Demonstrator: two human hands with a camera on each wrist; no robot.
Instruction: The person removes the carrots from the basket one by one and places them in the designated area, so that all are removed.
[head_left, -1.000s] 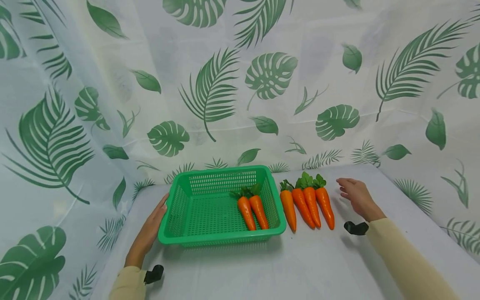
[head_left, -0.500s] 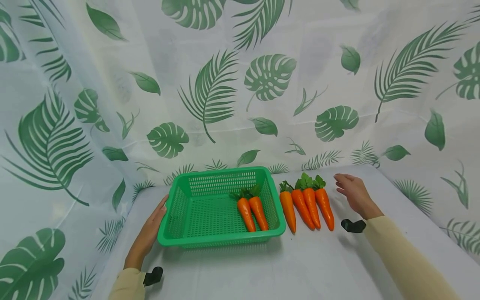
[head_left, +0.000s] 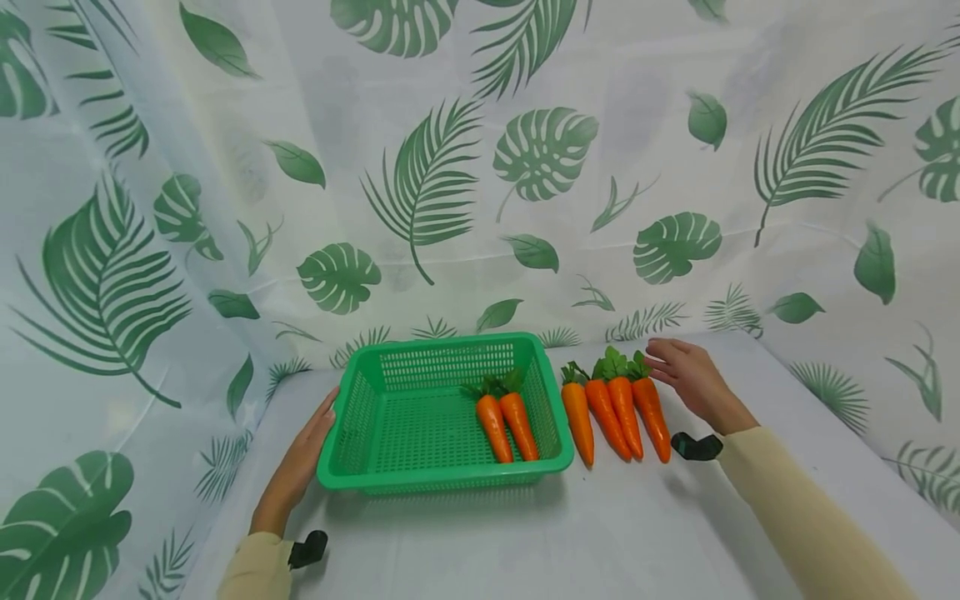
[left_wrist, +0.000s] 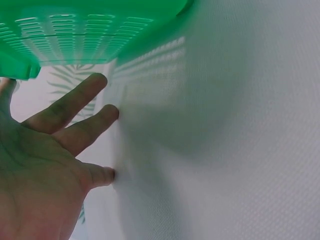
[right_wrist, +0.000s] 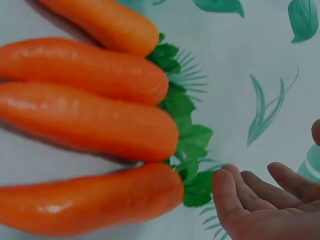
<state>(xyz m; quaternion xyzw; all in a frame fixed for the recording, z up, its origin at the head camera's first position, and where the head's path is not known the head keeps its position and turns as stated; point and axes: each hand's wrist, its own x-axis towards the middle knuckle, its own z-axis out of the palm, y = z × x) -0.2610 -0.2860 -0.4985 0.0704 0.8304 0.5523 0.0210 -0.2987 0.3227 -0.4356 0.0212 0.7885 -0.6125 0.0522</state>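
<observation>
A green plastic basket point(head_left: 442, 481) sits on the white table and holds two orange carrots point(head_left: 507, 427) at its right side. My left hand point(head_left: 302, 454) lies flat against the basket's left wall, fingers straight point(left_wrist: 75, 105), under the basket's rim point(left_wrist: 90, 30). Several more carrots point(head_left: 611, 412) lie in a row just right of the basket. My right hand point(head_left: 693, 379) hovers open beside the rightmost carrot point(head_left: 652, 421). Its fingertips point(right_wrist: 227, 192) are right at that carrot's point(right_wrist: 90, 202) green leaves point(right_wrist: 195, 185). I cannot tell whether they touch.
A white curtain with green leaf print point(head_left: 420, 183) closes in the table at the back and on both sides. A bare strip of table point(head_left: 570, 533) runs along the front. Black wrist mounts point(head_left: 696, 447) sit on both cream sleeves.
My right hand has moved left, from clear of the carrots to the leaves of the rightmost one. The left hand and basket have stayed put.
</observation>
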